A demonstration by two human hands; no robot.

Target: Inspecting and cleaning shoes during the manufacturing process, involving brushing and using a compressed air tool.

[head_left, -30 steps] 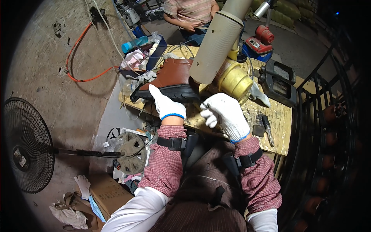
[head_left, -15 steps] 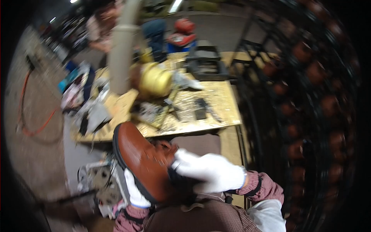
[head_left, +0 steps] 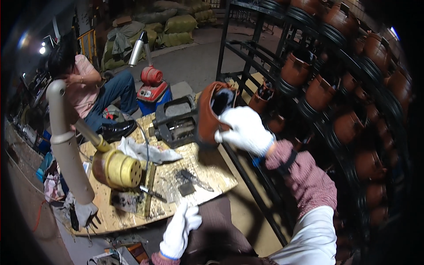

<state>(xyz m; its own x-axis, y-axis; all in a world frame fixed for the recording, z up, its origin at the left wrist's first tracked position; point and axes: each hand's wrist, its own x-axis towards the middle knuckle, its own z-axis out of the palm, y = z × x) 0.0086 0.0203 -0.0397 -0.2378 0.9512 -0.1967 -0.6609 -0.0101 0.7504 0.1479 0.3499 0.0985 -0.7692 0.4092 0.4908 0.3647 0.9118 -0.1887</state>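
Observation:
A brown leather boot (head_left: 206,117) with a dark lining hangs beside the rack, its opening toward the top. My right hand (head_left: 245,131), in a white knit glove, grips it by the upper on its right side. Over my lap, at the near edge of the workbench (head_left: 225,183), is my gloved left hand (head_left: 180,232). Its fingers are loosely bent and partly apart, with nothing in them. Just left of the boot a black two-part tray (head_left: 179,119) lies on the bench.
A black metal rack (head_left: 240,48) full of brown boots (head_left: 333,20) stands on the right. The bench carries a yellow drum-shaped heater (head_left: 121,170), a grey pipe (head_left: 66,145) and a grey cloth (head_left: 150,150). Behind sit a red machine (head_left: 152,86) and another person (head_left: 88,88).
The boot has gone from both hands before my body to my right hand alone, out by the rack. My left hand has let go of it. The view has swung right.

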